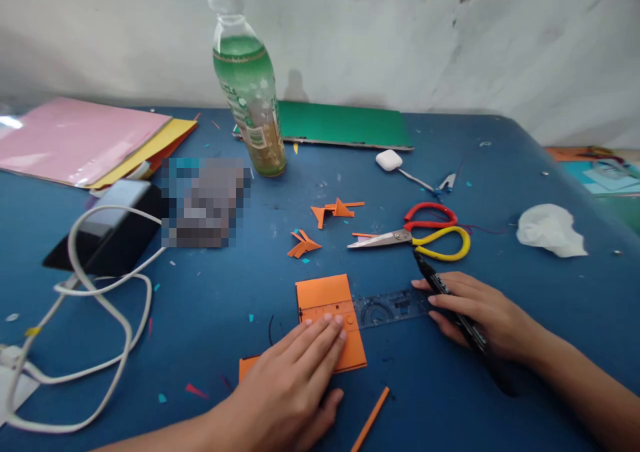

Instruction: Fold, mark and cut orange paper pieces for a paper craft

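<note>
My left hand (295, 385) lies flat, fingers stretched out, pressing down on an orange piece of card (323, 295) on the blue table. A clear plastic ruler (393, 305) lies across the card and sticks out to the right. My right hand (475, 312) rests on the ruler's right end, with a black marker (453, 305) held between its fingers, tip pointing away from me. Red-and-yellow scissors (420, 235) lie just beyond the marker tip.
Orange paper scraps (320, 225) lie mid-table, and an orange strip (370, 419) near the front edge. A green drink bottle (250, 99), green sheet (345, 125), pink and yellow paper stack (85, 139), white cable (100, 305), black device (110, 232), earbud case (389, 160) and crumpled tissue (550, 231) surround them.
</note>
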Demonstrator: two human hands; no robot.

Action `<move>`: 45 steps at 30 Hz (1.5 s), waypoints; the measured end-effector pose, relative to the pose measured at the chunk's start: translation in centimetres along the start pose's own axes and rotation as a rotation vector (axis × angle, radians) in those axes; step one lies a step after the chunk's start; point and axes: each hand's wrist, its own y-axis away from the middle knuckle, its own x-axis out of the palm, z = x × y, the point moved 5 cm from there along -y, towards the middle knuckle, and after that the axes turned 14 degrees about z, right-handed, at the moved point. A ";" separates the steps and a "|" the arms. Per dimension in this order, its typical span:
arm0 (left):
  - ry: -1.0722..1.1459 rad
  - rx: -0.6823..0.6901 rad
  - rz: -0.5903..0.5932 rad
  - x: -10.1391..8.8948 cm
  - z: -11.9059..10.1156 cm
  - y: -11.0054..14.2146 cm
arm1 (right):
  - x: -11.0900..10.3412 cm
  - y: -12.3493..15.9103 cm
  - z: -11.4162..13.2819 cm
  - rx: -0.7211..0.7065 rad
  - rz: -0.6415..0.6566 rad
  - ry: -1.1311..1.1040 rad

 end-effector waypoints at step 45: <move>-0.029 0.005 0.075 -0.1 -0.2 -0.1 | -0.6 -10.4 2.4 0.051 -0.041 -0.469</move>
